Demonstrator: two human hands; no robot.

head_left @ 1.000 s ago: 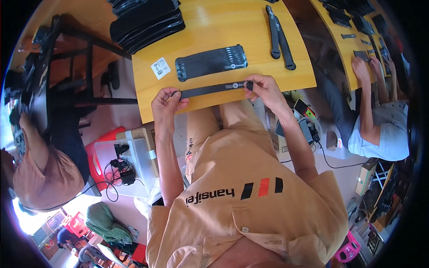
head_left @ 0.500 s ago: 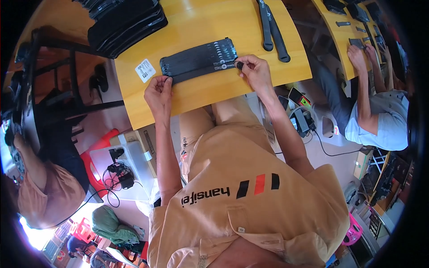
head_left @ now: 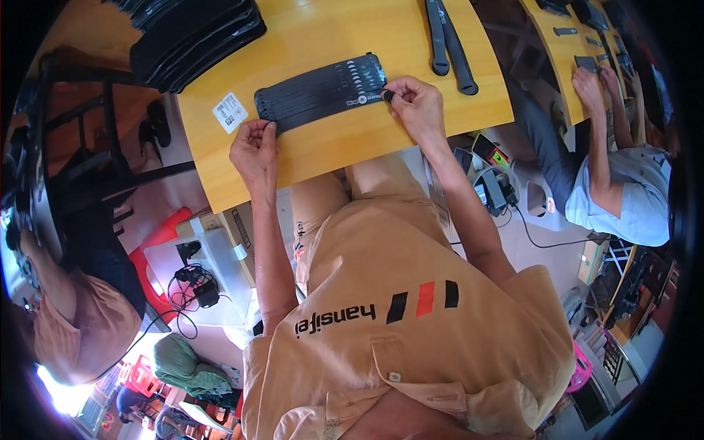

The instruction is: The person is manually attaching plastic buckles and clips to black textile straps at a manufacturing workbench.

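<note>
A flat bundle of overlapping black straps (head_left: 312, 92), with pale printing toward its right end, lies on the yellow table in front of me. My left hand (head_left: 254, 152) pinches at the near left corner of the bundle, fingers closed on the end of the nearest strap. At the near right corner, my right hand (head_left: 419, 111) is closed at the other end of that strap. A small black piece shows at its fingertips; whether it is the strap's end I cannot make out. Left of the bundle lies a white printed label (head_left: 230, 111).
Piles of black straps (head_left: 198, 44) stand at the table's far left. Two loose black straps (head_left: 456, 62) lie at the far right of the yellow table (head_left: 330, 158). A co-worker (head_left: 620, 183) handles straps at another table on the right; another person (head_left: 84, 315) sits at left.
The nearest strap has been drawn in against the bundle, and both hands have shifted slightly away from me with it. The whole view has also shifted a little.
</note>
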